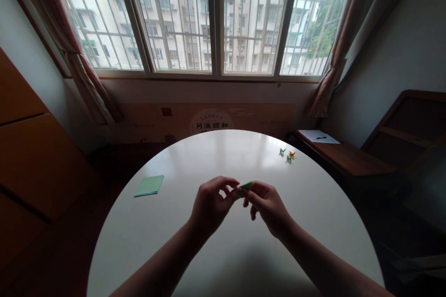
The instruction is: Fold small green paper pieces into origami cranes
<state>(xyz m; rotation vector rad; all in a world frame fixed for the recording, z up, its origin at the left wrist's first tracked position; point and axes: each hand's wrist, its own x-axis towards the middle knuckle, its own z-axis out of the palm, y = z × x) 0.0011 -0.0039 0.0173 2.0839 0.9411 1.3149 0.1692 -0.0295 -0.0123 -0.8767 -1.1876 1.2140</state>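
Note:
A small piece of folded green paper (246, 185) is held up between my hands, above the middle of the white table. My left hand (214, 202) pinches its left end with thumb and fingers. From the other side, my right hand (266, 202) grips it between thumb and forefinger, its other fingers curled below. The fingers cover much of the paper, so its exact fold cannot be made out. Toward the left side of the table lies a stack of square green paper sheets (149, 185).
Three small folded paper birds, two green (289, 159) and one orange (291, 154), stand near the far right edge of the round white table (146, 250). Beyond it, a brown wooden bench (344, 158) carries a white sheet (315, 136) with a dark pen.

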